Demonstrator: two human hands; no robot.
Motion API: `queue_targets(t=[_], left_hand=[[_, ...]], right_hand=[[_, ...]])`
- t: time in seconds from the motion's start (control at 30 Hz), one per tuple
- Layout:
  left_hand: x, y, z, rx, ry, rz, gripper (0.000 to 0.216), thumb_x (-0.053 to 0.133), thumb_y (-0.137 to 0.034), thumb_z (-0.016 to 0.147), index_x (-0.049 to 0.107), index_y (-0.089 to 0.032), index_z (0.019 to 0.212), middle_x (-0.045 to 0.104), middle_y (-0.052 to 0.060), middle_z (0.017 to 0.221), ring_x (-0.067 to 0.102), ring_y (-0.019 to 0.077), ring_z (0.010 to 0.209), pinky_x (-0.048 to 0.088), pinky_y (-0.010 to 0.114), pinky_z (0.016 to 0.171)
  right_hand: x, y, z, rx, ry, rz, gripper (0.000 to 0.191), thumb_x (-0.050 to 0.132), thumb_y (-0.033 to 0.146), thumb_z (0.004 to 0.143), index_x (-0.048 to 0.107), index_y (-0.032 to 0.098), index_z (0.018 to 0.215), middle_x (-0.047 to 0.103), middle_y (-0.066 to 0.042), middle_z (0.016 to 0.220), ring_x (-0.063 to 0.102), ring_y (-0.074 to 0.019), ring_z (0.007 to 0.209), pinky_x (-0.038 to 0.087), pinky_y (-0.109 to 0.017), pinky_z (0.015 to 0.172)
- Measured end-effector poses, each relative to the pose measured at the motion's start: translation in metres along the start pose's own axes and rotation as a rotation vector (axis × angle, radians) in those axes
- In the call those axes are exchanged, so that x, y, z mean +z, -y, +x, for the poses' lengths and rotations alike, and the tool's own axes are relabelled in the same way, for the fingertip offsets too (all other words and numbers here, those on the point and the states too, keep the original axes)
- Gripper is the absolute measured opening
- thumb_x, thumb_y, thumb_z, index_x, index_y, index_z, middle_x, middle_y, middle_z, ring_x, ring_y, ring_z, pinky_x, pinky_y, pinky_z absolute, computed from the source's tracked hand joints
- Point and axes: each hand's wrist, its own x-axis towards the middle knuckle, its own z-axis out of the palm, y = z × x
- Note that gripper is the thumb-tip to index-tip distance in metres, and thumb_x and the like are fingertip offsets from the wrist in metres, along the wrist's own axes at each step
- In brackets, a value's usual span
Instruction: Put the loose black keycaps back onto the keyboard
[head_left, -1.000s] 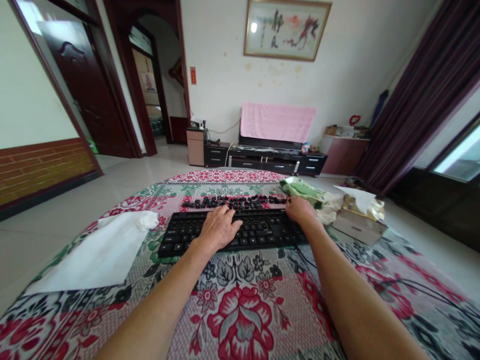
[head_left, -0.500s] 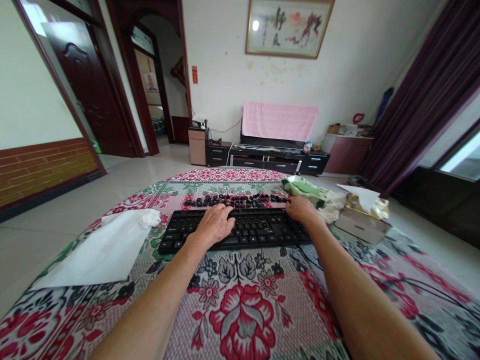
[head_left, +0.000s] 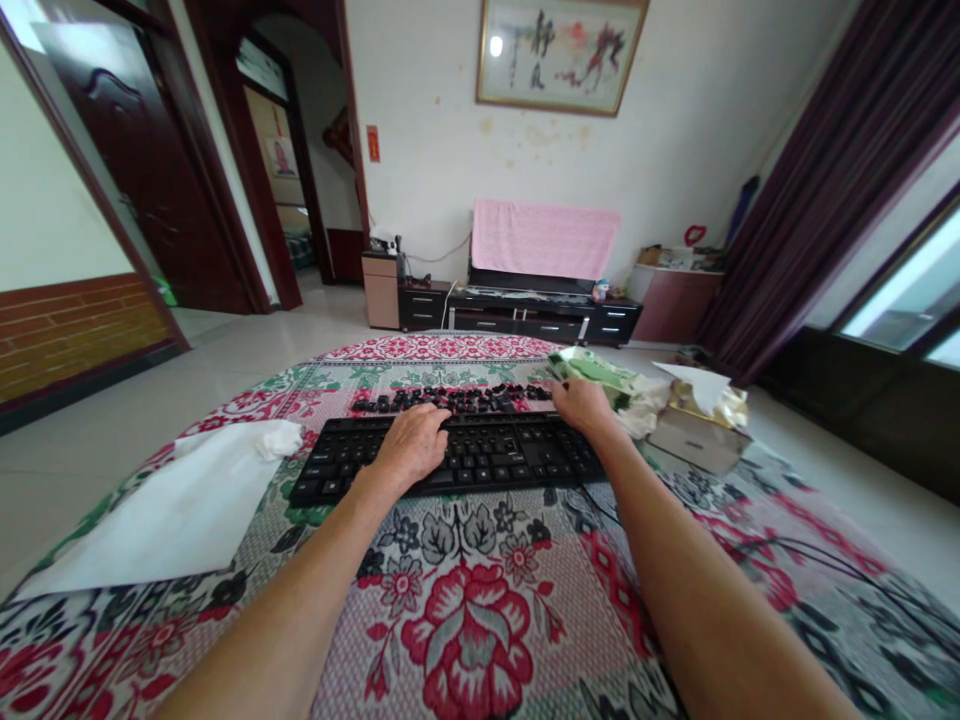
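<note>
A black keyboard [head_left: 480, 470] lies across the patterned tablecloth in front of me. Over its left-middle part rests my left hand [head_left: 415, 440], thumb and fingers apart, holding nothing. My right hand [head_left: 583, 405] is above the keyboard's upper right corner, its fingers drawn together at the right end of a strip of loose black keycaps [head_left: 457, 400]. A small dark keycap seems to be at those fingertips, though the fingers partly hide it. Behind the keyboard, the loose keycaps spread along its back edge.
White paper [head_left: 172, 500] with a crumpled tissue [head_left: 279, 440] lies left. To the right are a green plastic package [head_left: 596, 368] and a tissue box [head_left: 697, 440]. A black cable [head_left: 817, 550] crosses the tablecloth [head_left: 465, 640]. Beyond stands a low black cabinet [head_left: 495, 315].
The whole view has shifted, so the table and keyboard appear farther left. Both hands keep nearly the same places relative to the keyboard and keycaps.
</note>
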Motion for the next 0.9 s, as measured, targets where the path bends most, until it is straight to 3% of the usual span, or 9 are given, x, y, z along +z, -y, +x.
queue_targets(t=[0.17,0.3,0.37,0.47,0.53,0.7,0.9], left_hand=[[0.001,-0.019,0.000,0.115,-0.070,-0.069,0.028,0.044,-0.021,0.087,0.063,-0.013,0.106,0.064,0.009,0.105,0.058,0.0199,0.103,0.044,0.031,0.094],[0.006,-0.027,-0.002,0.183,-0.095,-0.048,0.026,0.044,-0.025,0.088,0.066,-0.014,0.097,0.064,0.009,0.102,0.058,0.0202,0.102,0.045,0.032,0.095],[0.009,-0.027,-0.003,0.194,-0.108,-0.032,0.026,0.044,-0.025,0.088,0.068,-0.014,0.092,0.064,0.009,0.100,0.058,0.0206,0.102,0.044,0.033,0.095],[0.011,-0.026,-0.003,0.212,-0.113,-0.034,0.026,0.044,-0.024,0.088,0.068,-0.015,0.088,0.064,0.009,0.098,0.058,0.0207,0.101,0.045,0.034,0.094],[0.012,-0.025,-0.002,0.223,-0.121,-0.040,0.026,0.044,-0.023,0.088,0.069,-0.015,0.086,0.064,0.009,0.096,0.058,0.0206,0.099,0.046,0.034,0.093],[0.013,-0.025,-0.001,0.227,-0.149,-0.039,0.025,0.045,-0.023,0.087,0.069,-0.015,0.083,0.064,0.008,0.094,0.058,0.0203,0.097,0.046,0.034,0.092],[0.013,-0.025,-0.002,0.219,-0.143,-0.040,0.025,0.045,-0.024,0.087,0.068,-0.017,0.084,0.063,0.007,0.096,0.058,0.0199,0.096,0.047,0.034,0.091]], right_hand=[[-0.002,0.015,0.002,-0.107,-0.006,0.514,0.036,0.032,0.029,0.082,0.065,0.015,0.081,0.068,-0.009,0.087,0.063,-0.0196,0.082,0.046,-0.025,0.070],[0.006,0.024,-0.008,-0.171,0.069,0.576,0.032,0.034,0.030,0.083,0.060,0.016,0.070,0.064,-0.006,0.069,0.058,-0.0150,0.061,0.046,-0.024,0.056],[0.007,0.024,-0.014,-0.188,0.182,0.609,0.027,0.039,0.030,0.082,0.058,0.016,0.070,0.062,-0.005,0.064,0.056,-0.0134,0.054,0.046,-0.024,0.052],[0.002,0.015,-0.020,-0.238,0.396,0.722,0.013,0.052,0.026,0.078,0.059,0.015,0.077,0.061,-0.004,0.067,0.057,-0.0110,0.058,0.049,-0.022,0.057],[-0.003,0.006,-0.021,-0.269,0.475,0.774,0.014,0.058,0.024,0.074,0.061,0.015,0.084,0.063,-0.004,0.073,0.058,-0.0099,0.063,0.050,-0.022,0.062],[-0.006,-0.011,-0.023,-0.289,0.488,0.833,0.019,0.064,0.029,0.071,0.061,0.018,0.085,0.063,-0.004,0.077,0.057,-0.0109,0.065,0.051,-0.023,0.060],[-0.002,-0.011,-0.025,-0.291,0.526,0.885,0.013,0.063,0.027,0.070,0.059,0.018,0.078,0.066,-0.007,0.083,0.058,-0.0119,0.067,0.051,-0.024,0.061]])
